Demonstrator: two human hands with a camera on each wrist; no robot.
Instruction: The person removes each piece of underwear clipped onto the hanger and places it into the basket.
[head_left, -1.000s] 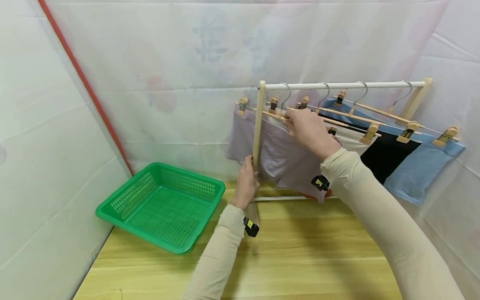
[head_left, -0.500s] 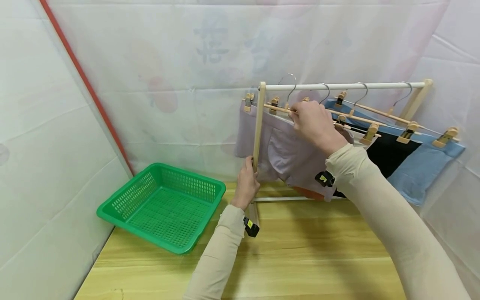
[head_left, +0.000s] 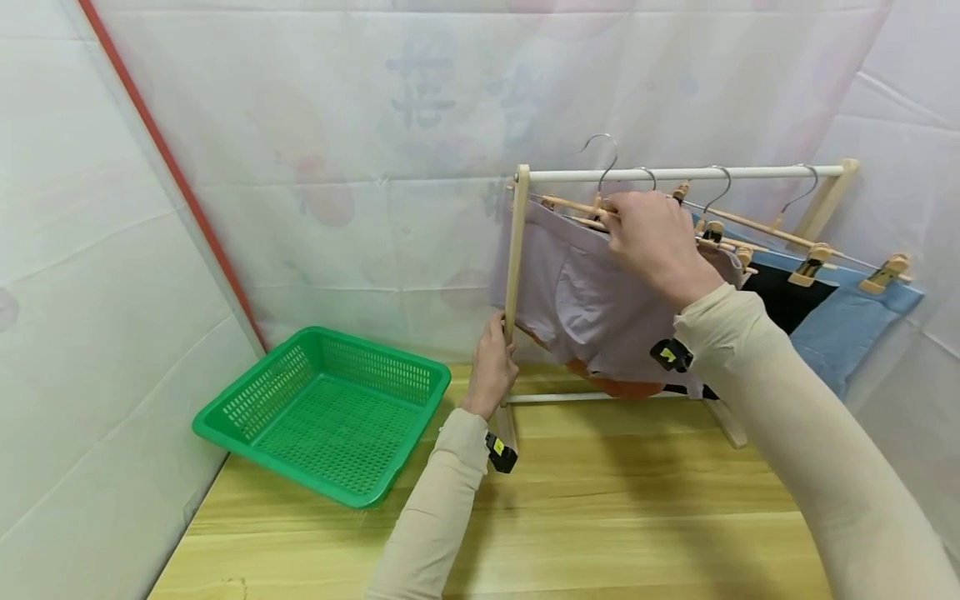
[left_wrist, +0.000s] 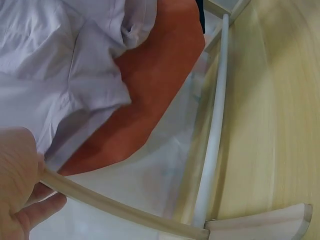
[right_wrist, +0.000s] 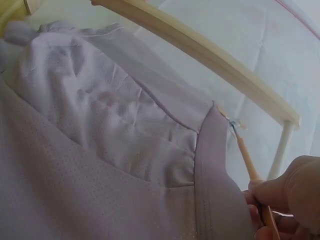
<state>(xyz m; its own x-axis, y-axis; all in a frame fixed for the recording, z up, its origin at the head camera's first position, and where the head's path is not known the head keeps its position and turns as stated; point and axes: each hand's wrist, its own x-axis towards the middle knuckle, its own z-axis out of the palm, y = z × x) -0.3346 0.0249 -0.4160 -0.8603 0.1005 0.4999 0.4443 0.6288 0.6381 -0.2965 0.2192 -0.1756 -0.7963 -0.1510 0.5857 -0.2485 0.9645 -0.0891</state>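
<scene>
My right hand (head_left: 656, 246) grips the wooden rod of a clip hanger (head_left: 566, 204). Lavender boxer briefs (head_left: 600, 292) hang from it, and its metal hook stands above the rack's white rail (head_left: 675, 174). In the right wrist view, my thumb and fingers close round the hanger (right_wrist: 246, 152), beside the waistband of the briefs (right_wrist: 212, 190). Lower down, my left hand (head_left: 491, 367) holds the near upright (head_left: 515, 267) of the small clothes rack. The left wrist view shows its fingers about that upright (left_wrist: 120, 207). The far clip of the lavender pair is hidden behind the upright.
Light blue briefs (head_left: 855, 325) and a black pair (head_left: 787, 293) hang farther right on the rail. An orange garment (left_wrist: 150, 75) shows behind the lavender pair. A green plastic basket (head_left: 360, 500) stands left on the wooden table (head_left: 600, 517).
My right hand has lifted the hanger, so its hook has risen from the rail, and has shifted it rightward with the lavender briefs. My left hand stays on the upright.
</scene>
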